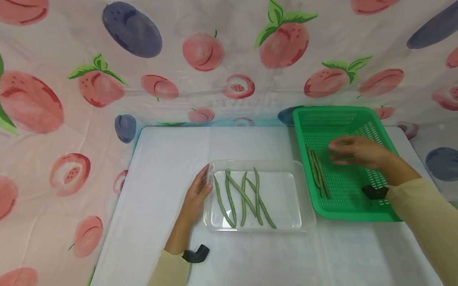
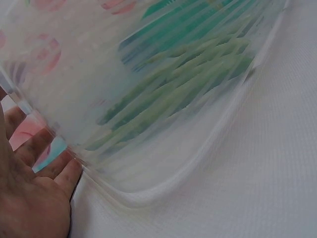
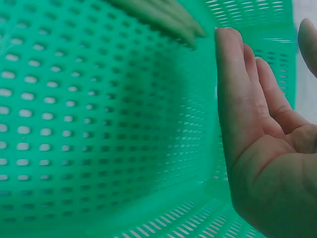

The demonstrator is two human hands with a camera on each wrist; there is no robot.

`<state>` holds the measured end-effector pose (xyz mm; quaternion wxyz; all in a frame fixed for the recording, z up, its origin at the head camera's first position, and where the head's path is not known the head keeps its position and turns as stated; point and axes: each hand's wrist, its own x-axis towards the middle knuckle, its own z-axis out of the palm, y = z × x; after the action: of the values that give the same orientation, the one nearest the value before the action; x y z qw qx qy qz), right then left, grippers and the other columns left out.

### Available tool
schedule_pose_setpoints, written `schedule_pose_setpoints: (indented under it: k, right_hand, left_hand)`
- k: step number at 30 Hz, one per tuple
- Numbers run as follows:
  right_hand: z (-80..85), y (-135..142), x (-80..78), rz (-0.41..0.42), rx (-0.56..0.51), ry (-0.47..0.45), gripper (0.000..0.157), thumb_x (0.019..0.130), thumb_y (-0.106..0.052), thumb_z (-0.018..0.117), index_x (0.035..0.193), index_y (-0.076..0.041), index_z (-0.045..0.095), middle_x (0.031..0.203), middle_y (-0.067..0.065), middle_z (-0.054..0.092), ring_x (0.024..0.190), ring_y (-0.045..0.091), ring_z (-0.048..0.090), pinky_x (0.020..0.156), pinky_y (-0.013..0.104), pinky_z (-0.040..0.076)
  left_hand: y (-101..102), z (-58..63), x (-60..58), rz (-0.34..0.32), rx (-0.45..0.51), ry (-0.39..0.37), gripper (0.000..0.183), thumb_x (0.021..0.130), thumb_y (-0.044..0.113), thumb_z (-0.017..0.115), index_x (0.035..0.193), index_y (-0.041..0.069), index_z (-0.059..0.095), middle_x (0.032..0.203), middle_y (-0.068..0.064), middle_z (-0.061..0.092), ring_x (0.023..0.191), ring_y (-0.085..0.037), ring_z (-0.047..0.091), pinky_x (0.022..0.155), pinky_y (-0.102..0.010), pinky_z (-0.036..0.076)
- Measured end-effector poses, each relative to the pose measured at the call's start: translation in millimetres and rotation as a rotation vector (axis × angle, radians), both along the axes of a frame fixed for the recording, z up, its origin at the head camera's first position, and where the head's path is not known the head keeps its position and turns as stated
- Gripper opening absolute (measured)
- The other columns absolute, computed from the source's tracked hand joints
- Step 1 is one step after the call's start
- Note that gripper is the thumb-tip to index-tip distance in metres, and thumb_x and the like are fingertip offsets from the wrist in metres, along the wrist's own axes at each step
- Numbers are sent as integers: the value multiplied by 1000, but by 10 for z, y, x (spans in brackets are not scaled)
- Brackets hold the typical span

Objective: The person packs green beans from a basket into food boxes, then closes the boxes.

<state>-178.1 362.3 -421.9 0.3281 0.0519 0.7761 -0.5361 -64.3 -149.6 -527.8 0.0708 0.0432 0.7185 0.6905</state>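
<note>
My left hand rests against the left side of a clear plastic tray, its fingers along the outer wall and rim. Several green beans lie spread in that tray, some crossing; in the left wrist view the beans show blurred through the wall. Over the green basket my right hand hovers with fingers extended and nothing in them. A small bunch of green beans lies along the basket's left side, apart from the fingers. In the right wrist view the bean ends appear at the top.
The basket stands right of the tray, its left wall close to the tray's right end. Both sit on a white-covered table. A fruit-print sheet hangs behind and to the left. Dark wrist cameras are on both sleeves.
</note>
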Motion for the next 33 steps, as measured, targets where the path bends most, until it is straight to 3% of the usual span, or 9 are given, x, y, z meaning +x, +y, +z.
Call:
schedule_pose_setpoints:
  k: [4,7,11,27,33]
  right_hand:
    - [-113,-24,-10,26,47,-15,55,105,-32,59,143,2,41,127,0,63,108,14,70,98,41,58]
    - [-182,-39,-14,50,79,-24,64,104,-35,60,147,5,36,138,14,56,111,16,69,98,40,58]
    - [-262,-49,-21,63,89,-45,67,104,-35,60,150,6,33,149,27,45,117,22,66,100,41,57]
    - [-421,-145,-39,118,133,-103,70,101,-38,65,148,7,42,131,6,59,110,13,63,98,36,58]
    - [-442,-183,-53,136,146,-105,70,100,-40,65,148,7,43,135,9,57,113,14,60,99,36,57]
  left_hand:
    - [1,6,6,0,0,-6,58,105,27,54,159,32,34,163,-2,39,149,-31,41,116,-56,39]
    - [7,16,10,-1,3,-11,57,105,27,54,158,35,35,163,-1,40,149,-31,41,116,-56,40]
    - [17,26,8,-7,4,-14,56,105,27,54,157,38,36,162,1,40,149,-29,42,115,-56,41]
    - [20,39,8,-10,19,-24,56,105,24,53,157,37,36,163,2,40,149,-28,42,115,-55,41]
    - [10,37,4,-6,11,-18,58,105,25,54,158,36,34,163,-2,40,149,-31,42,115,-56,41]
